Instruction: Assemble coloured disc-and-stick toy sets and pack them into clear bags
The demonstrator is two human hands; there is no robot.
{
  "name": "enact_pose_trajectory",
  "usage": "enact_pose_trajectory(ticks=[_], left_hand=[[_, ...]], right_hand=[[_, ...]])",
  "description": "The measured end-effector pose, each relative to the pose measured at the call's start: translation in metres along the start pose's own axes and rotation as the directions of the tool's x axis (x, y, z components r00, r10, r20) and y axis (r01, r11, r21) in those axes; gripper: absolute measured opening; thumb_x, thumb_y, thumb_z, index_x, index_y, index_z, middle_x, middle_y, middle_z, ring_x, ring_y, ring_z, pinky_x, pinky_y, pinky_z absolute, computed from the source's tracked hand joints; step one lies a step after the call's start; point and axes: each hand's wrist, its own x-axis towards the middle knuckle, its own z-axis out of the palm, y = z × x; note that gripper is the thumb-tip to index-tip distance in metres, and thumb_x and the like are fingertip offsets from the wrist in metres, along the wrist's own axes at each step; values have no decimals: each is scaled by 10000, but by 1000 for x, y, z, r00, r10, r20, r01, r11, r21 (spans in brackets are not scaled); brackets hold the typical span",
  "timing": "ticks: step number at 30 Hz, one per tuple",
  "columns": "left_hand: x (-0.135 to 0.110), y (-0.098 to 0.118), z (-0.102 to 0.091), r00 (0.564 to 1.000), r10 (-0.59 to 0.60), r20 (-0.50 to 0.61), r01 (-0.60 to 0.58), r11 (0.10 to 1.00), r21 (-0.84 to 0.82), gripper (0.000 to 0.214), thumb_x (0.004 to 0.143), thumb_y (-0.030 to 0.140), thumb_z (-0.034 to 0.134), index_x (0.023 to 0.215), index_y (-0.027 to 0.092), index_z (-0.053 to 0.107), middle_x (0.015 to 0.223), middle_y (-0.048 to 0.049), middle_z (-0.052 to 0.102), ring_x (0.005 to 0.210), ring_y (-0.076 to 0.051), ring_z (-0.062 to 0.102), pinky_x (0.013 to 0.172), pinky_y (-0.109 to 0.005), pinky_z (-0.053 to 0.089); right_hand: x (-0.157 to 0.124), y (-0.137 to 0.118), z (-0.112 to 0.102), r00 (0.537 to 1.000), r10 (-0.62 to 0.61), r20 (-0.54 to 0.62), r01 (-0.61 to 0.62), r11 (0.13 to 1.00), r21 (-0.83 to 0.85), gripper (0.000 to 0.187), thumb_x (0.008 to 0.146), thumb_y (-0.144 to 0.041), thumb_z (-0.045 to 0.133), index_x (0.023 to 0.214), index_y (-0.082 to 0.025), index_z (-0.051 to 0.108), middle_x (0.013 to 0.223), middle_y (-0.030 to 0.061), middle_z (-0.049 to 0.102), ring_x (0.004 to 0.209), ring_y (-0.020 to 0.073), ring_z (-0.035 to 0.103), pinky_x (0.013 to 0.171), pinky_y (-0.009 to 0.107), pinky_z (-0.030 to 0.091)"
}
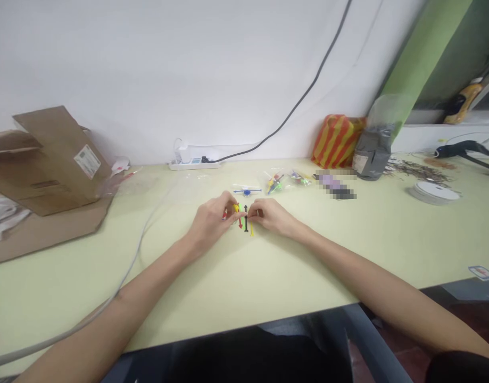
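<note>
A pale green bench runs along a white wall, with a flattened cardboard box at its left end and a red-and-yellow striped bag beside a grey bag near the back edge. A white power strip sits at the back edge, and a white roll lies toward the right end. Small clear packets of coloured parts lie near the back of the middle, just behind a blue plastic piece.

Both forearms reach in from the front edge, and the hands meet mid-bench. The left hand and right hand are almost touching, their fingers curled narrow over a row of thin coloured plastic sticks in red, green, black and yellow. A small red piece shows at the left fingertips, though I cannot tell whether it is gripped.

The step in hand looks like fine sorting or fitting of the sticks, and any further move among them calls for a small, exact pinch
</note>
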Motion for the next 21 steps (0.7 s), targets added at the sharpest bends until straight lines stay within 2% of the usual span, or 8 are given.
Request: enact_pose_trajectory(ticks=[3,6,9,13,17,21], left_hand=[[1,0,0,999,29,-14,-29,1000,-5,223,941,421,603,943,214,520,769,31,587,660,-126,526,638,-257,403],[1,-2,2,998,54,-38,-54,998,12,129,957,337,574,985,212,553,837,11,588,735,-135,551,667,-257,419],[1,-3,3,997,39,-60,-40,999,-22,123,957,270,550,1070,222,548,922,-1,611,821,-142,581,714,-255,440],[1,-1,1,998,-43,-39,41,998,-48,196,964,308,544,1139,236,495,921,18,638,762,-130,584,709,-254,429],[1,3,-1,996,-86,17,86,996,-37,216,966,416,543,1062,234,478,756,55,598,590,-108,497,615,-240,376],[0,2,1,995,-83,62,92,982,-166,250,958,455,545,987,225,451,671,65,571,536,-98,454,558,-224,352]], right_hand=[[0,-4,-7,992,-46,-120,44,999,-18,123,871,-79,616,793,-162,662,892,59,624,851,185,571,778,302,417],[-2,-8,-16,945,-142,-293,149,989,2,135,893,-76,551,826,-187,590,1028,85,631,1018,228,560,909,364,407],[-3,-12,-20,930,-136,-342,180,979,100,142,903,-82,492,848,-207,532,947,55,623,941,210,559,872,351,409],[-2,-17,-15,945,-45,-325,164,922,350,107,932,-173,494,831,-208,485,786,-1,512,747,156,491,717,292,382],[1,-22,-7,970,52,-238,120,749,652,221,954,-400,558,865,-210,488,630,-57,429,582,121,411,600,268,325],[0,-30,-3,984,117,-133,36,601,798,373,884,-552,651,910,-218,489,540,-90,411,520,108,387,571,259,309]])
